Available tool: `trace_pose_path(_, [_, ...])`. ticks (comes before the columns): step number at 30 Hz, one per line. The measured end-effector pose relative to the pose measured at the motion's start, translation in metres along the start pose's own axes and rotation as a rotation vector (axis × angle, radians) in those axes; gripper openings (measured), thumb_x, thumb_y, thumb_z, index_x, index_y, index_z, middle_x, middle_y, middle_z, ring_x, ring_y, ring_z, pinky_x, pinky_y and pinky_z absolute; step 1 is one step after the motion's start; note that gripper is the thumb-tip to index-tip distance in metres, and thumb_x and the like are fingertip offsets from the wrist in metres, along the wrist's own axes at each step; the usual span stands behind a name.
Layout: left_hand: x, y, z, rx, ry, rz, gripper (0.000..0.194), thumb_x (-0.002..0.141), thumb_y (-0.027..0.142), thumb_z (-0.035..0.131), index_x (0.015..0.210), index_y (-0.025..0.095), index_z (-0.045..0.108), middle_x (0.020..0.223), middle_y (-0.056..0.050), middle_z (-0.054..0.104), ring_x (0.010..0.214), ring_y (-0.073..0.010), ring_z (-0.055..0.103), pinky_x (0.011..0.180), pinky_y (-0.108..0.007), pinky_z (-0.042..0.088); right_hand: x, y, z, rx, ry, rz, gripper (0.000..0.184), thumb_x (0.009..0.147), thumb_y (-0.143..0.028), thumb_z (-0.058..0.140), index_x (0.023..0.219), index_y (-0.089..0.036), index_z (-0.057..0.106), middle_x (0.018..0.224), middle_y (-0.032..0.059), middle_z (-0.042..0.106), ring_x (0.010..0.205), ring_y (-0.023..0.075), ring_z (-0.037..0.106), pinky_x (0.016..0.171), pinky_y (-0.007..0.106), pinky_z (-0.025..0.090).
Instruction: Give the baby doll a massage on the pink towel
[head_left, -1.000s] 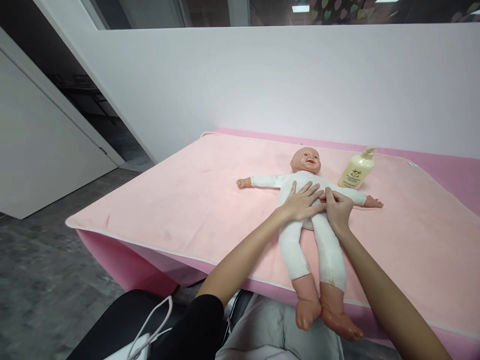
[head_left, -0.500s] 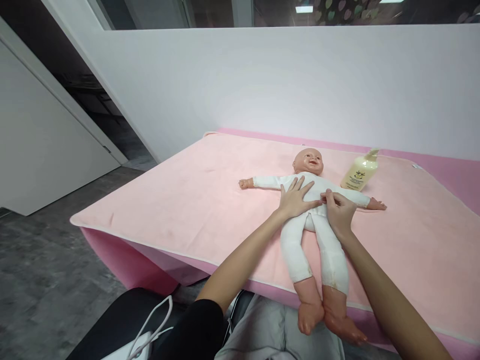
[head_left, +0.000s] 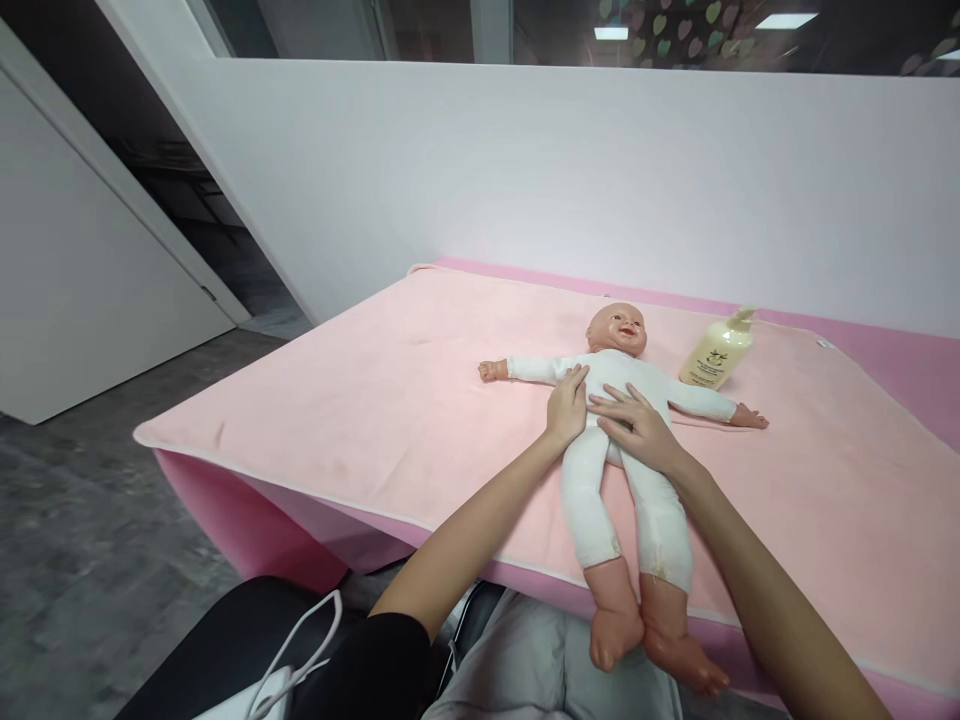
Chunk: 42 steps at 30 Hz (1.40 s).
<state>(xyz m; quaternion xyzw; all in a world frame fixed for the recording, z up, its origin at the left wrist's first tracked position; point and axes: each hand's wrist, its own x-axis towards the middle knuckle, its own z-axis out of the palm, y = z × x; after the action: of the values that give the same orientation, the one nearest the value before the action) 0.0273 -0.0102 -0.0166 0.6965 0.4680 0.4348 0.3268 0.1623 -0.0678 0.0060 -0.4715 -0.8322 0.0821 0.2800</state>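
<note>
A baby doll in a white cloth body lies on its back, head away from me, arms spread and feet hanging over the near table edge. My left hand rests along the left side of its torso, fingers stretched and close together, the thumb side hidden. Across the belly lies my right hand, flat with its fingers apart and pointing left. Both hands are open and touch the doll. Their fingertips are close to each other at the waist.
A pale yellow pump bottle stands beyond the doll's arm on the right. Pink blanket covers the table, which meets a white wall. A white device with a cable sits at lower left near my leg.
My right hand has opened from a pinch at the doll's right side and slid left across the belly. My left hand has drawn back from the middle to the doll's left side.
</note>
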Motion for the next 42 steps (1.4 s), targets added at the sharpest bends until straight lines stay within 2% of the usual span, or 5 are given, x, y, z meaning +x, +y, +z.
trace_pose_path(10, [0.001, 0.016, -0.006, -0.084, 0.011, 0.202, 0.040, 0.081, 0.016, 0.042, 0.119, 0.018, 0.055, 0.122, -0.004, 0.058, 0.119, -0.0167, 0.048, 0.108, -0.037, 0.032, 0.010, 0.008, 0.005, -0.226, 0.060, 0.575, 0.061, 0.086, -0.054, 0.030, 0.139, -0.023, 0.029, 0.147, 0.0063, 0.020, 0.136, 0.0274, 0.016, 0.104, 0.063, 0.004])
trace_pose_path(20, [-0.005, 0.042, -0.016, 0.310, -0.619, 0.456, 0.044, 0.087, 0.042, 0.037, 0.128, 0.028, 0.044, 0.138, 0.001, 0.041, 0.132, -0.0167, 0.030, 0.112, -0.046, 0.005, 0.002, 0.056, 0.014, 0.191, 0.482, 0.781, 0.056, 0.083, -0.040, 0.032, 0.133, -0.017, 0.039, 0.138, 0.0115, 0.037, 0.130, 0.0247, 0.032, 0.106, 0.051, 0.022])
trace_pose_path(29, [0.009, 0.016, -0.014, 0.476, -0.319, 0.095, 0.054, 0.088, 0.049, 0.026, 0.138, 0.029, 0.028, 0.150, -0.005, 0.014, 0.138, -0.0253, 0.010, 0.109, -0.052, 0.011, -0.001, 0.004, -0.004, 0.016, 0.254, 0.016, 0.033, 0.085, -0.035, 0.039, 0.099, -0.021, 0.066, 0.109, 0.0062, 0.063, 0.109, 0.0180, 0.055, 0.103, 0.039, 0.034])
trace_pose_path(36, [0.007, 0.010, -0.012, 0.151, 0.068, 0.208, 0.043, 0.087, 0.022, 0.031, 0.126, 0.014, 0.047, 0.134, -0.010, 0.046, 0.129, -0.0196, 0.035, 0.108, -0.037, 0.027, 0.000, 0.026, 0.001, -0.063, 0.075, 0.327, 0.046, 0.087, -0.049, 0.034, 0.127, -0.030, 0.047, 0.142, 0.0016, 0.033, 0.134, 0.0239, 0.024, 0.107, 0.057, 0.009])
trace_pose_path(42, [-0.003, 0.034, -0.016, 0.015, -0.531, 0.509, 0.033, 0.088, 0.033, 0.037, 0.106, 0.022, 0.062, 0.106, -0.002, 0.066, 0.104, -0.0141, 0.058, 0.103, -0.031, 0.033, 0.000, 0.057, 0.002, 0.195, 0.454, 0.697, 0.063, 0.087, -0.052, 0.023, 0.131, -0.012, 0.041, 0.137, 0.0138, 0.039, 0.129, 0.0235, 0.034, 0.107, 0.045, 0.024])
